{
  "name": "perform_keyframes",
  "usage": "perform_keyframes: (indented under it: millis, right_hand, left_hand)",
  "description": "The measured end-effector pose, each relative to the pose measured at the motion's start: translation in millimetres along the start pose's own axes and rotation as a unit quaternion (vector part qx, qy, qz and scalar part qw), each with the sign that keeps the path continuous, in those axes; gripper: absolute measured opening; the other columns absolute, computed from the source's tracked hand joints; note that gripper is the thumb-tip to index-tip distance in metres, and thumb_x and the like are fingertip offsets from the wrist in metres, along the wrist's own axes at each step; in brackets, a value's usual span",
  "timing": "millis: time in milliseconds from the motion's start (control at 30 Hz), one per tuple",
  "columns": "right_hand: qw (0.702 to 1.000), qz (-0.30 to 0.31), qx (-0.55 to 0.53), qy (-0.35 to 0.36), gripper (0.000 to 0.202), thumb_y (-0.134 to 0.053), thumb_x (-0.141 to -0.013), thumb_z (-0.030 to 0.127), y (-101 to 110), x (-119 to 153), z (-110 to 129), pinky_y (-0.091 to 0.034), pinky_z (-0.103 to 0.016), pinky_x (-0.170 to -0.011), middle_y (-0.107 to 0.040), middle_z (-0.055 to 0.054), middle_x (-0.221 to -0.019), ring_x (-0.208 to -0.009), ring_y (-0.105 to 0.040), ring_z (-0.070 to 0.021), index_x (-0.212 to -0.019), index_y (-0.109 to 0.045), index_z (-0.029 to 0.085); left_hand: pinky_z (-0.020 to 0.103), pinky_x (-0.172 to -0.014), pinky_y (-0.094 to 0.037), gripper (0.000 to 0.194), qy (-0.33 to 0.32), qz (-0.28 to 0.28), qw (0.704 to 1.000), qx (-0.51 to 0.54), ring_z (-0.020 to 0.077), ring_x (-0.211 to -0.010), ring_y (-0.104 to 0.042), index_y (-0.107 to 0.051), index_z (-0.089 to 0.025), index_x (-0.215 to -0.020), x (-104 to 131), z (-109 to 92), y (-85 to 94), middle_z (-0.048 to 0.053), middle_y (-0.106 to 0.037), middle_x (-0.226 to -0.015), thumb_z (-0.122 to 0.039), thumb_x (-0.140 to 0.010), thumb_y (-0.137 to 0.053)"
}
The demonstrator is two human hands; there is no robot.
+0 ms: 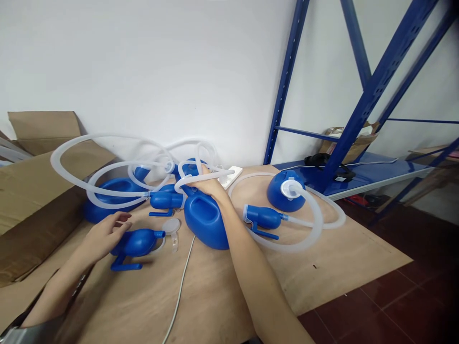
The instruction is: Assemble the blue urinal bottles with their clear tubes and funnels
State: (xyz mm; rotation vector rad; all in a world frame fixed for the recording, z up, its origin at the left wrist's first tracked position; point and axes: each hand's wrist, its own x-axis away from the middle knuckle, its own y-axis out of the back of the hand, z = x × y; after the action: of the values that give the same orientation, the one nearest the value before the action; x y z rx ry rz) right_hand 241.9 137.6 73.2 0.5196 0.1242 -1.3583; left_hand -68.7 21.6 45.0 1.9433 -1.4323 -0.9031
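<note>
My left hand point(109, 234), its fingers slightly curled and apart, is over the left end of a small blue bottle with a handle point(139, 242). My right hand point(208, 184) reaches to the neck of a large blue container point(205, 217) lying on the table; clear tubing passes over its fingers, which are mostly hidden. A clear round cap point(171, 225) lies between the two. Behind, another small blue bottle point(165, 199) joins a looped tube point(68, 177). On the right stand a round blue container point(278, 193) and a blue bottle point(263, 217) with tubing.
An open cardboard box point(39, 186) occupies the left side. A white power strip point(230, 177) is near the wall, and a thin cable point(181, 286) crosses the table point(211, 296). Blue metal shelving point(358, 119) stands at the right, beyond the table edge.
</note>
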Motion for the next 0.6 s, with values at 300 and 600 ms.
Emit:
perform_keyframes:
  millis: [300, 600]
  right_hand:
    - [0.993, 0.061, 0.079, 0.058, 0.053, -0.069, -0.083, 0.021, -9, 0, 2, -0.059, -0.038, -0.082, -0.068, -0.003, -0.093, -0.082, -0.066, -0.022, -0.135, -0.06, 0.021]
    - [0.983, 0.156, -0.096, -0.013, 0.052, -0.074, -0.093, 0.038, -9, 9, 14, -0.038, -0.02, -0.047, -0.05, 0.007, -0.067, -0.057, -0.046, -0.0108, -0.139, -0.059, 0.021]
  left_hand:
    - [0.043, -0.087, -0.06, 0.05, 0.01, 0.062, 0.99, 0.13, 0.0337, -0.101, -0.074, -0.071, -0.022, -0.105, -37, -97, -57.3, 0.012, -0.078, -0.109, -0.062, -0.088, -0.047]
    - [0.032, -0.053, -0.057, 0.058, 0.147, 0.133, 0.943, 0.266, 0.0221, -0.059, -0.07, -0.065, -0.017, -0.098, -55, -115, -65.8, 0.008, -0.07, -0.081, -0.065, -0.1, -0.033]
